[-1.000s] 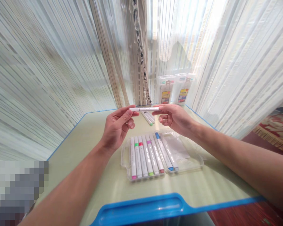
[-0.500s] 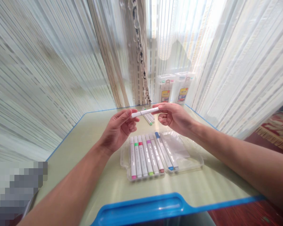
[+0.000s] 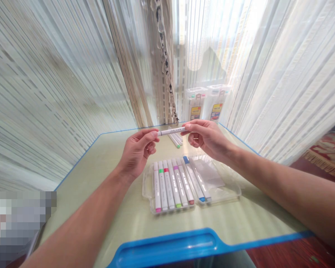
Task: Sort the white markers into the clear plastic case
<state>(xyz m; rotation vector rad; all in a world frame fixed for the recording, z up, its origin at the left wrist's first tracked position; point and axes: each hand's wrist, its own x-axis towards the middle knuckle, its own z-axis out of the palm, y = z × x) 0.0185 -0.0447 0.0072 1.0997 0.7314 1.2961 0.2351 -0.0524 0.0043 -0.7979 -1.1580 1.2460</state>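
Both hands hold one white marker (image 3: 171, 131) level above the table. My left hand (image 3: 138, 152) pinches its left end between thumb and forefinger. My right hand (image 3: 205, 137) pinches its right end with thumb and fingertips. Below the hands lies an open clear plastic case (image 3: 226, 193) with several white markers (image 3: 175, 182) side by side, their caps pink, green, red, purple and blue. The right part of the case holds only a clear sheet.
A few loose markers (image 3: 176, 140) lie on the pale green table (image 3: 106, 175) behind the hands. Two upright marker boxes (image 3: 206, 104) stand at the back by sheer curtains. A blue tray edge (image 3: 167, 247) runs along the table's near side.
The marker went from level to tilted and back to level, a little higher. Both hands kept their pinch on its ends and shifted slightly upward.
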